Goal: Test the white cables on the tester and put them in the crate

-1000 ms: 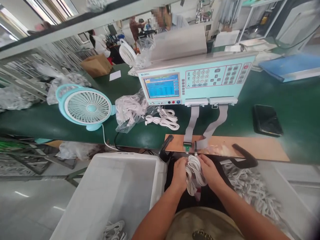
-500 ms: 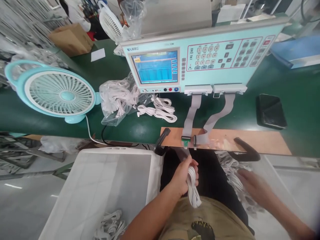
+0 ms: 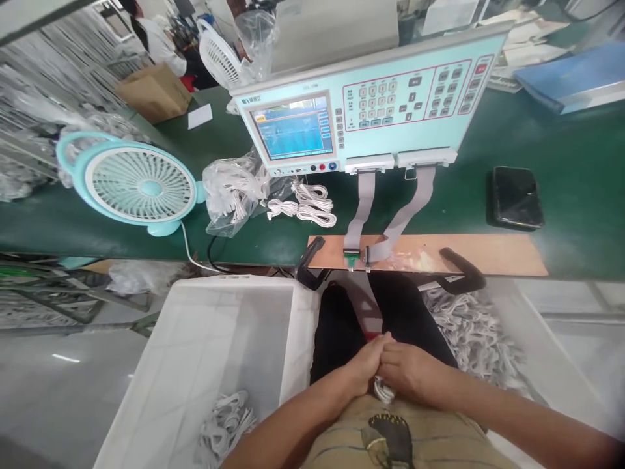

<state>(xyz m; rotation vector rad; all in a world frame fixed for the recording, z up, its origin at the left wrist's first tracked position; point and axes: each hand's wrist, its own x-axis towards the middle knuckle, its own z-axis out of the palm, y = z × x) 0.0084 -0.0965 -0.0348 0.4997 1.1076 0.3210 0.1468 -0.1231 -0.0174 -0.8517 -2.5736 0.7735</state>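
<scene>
In front of my belly, my left hand point(image 3: 362, 366) and my right hand point(image 3: 407, 370) meet with their fingers closed. Between them they hold a coiled white cable point(image 3: 384, 392), its lower loops poking out beneath. The hands cover the rest of that bundle. Just ahead, two grey ribbon cables point(image 3: 359, 212) run from a light-blue cable tester point(image 3: 385, 140) with a lit screen. They end at a small green connector board point(image 3: 351, 259) and a second connector point(image 3: 368, 257) by the edge of a copper-coloured strip point(image 3: 508, 254).
Black clamps point(image 3: 311, 264) grip the strip at the bench edge. Coiled white cables lie in a bin point(image 3: 176, 339) on my left and in a pile point(image 3: 478, 332) on my right. A blue fan point(image 3: 141, 182), bagged cables point(image 3: 234, 189) and a black box point(image 3: 516, 197) stand on the green bench.
My right hand has swung left from the cable pile to meet my left hand at the coiled cable. The view has shifted slightly.
</scene>
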